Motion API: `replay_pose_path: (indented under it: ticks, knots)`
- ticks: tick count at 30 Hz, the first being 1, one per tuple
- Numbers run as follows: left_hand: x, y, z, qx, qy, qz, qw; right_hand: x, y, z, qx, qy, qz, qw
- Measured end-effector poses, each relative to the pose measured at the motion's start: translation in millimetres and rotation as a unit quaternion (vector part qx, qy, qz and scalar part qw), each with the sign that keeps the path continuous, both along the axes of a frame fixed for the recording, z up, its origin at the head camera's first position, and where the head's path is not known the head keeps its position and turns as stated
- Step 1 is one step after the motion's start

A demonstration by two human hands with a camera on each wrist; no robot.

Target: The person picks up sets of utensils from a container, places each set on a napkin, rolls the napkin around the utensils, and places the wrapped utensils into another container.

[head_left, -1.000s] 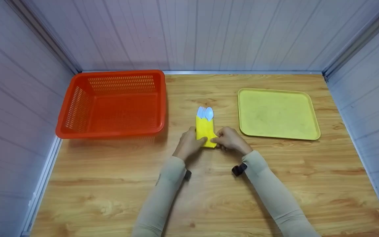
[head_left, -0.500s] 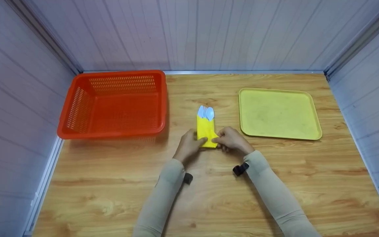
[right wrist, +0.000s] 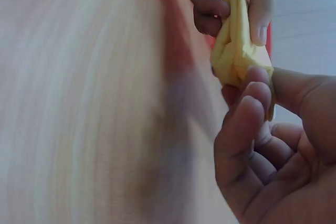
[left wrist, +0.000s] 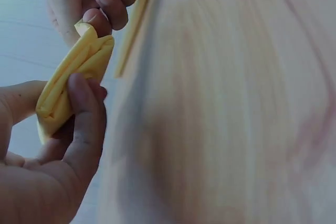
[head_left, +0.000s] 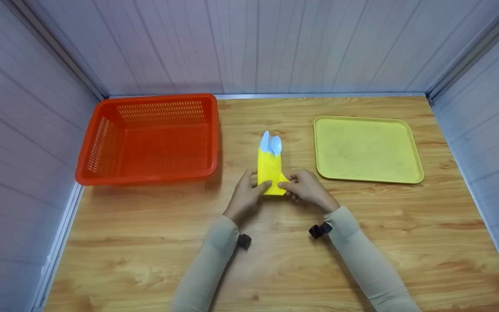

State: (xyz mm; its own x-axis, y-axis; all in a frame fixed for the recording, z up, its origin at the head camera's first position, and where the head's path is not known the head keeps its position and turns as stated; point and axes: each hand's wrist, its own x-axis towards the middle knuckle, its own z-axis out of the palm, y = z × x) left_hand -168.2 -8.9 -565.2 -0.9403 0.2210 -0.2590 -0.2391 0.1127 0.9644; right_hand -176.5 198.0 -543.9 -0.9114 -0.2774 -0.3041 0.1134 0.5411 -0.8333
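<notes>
A folded yellow napkin [head_left: 269, 167] is held between both hands at the middle of the table. Out of its far end stick a pale knife [head_left: 265, 141], a spoon [head_left: 277, 145] and a fork mostly hidden between them. My left hand [head_left: 247, 193] grips the napkin's left side, thumb on top and fingers beneath. With thumb and fingers, my right hand [head_left: 306, 187] pinches a corner that juts from the lower right. Both wrist views show the near end's folded layers, where the napkin [left wrist: 73, 77] appears raised off the table.
An orange-red plastic basket [head_left: 147, 178] with slotted walls stands at the back left. At the back right lies a yellow tray [head_left: 368, 149]. Pale panel walls [head_left: 249, 47] border the wooden table [head_left: 275, 268] at the back and sides.
The napkin's cutlery end has tipped up slightly and shows farther up the head view. Both wrists have shifted slightly toward the body; the hands keep their hold.
</notes>
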Motion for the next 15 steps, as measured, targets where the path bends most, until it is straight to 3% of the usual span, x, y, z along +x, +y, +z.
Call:
replay_pose_path:
  ticks: [3, 9, 15]
  knots:
    - [7.0, -4, 7.9, 0.060, 0.017, 0.002, 0.9980, 11.3, -2, 11.3, -0.011, 0.042, -0.005, 0.999]
    - [22.9, -12, 24.6, 0.131, 0.030, -0.015, 0.9908, 36.1, -3, 32.8, -0.051, 0.137, 0.001, 0.989]
    - [39.0, -15, 36.1, 0.190, 0.040, -0.035, 0.9805, 58.6, 0, 46.2, -0.102, 0.172, 0.010, 0.980]
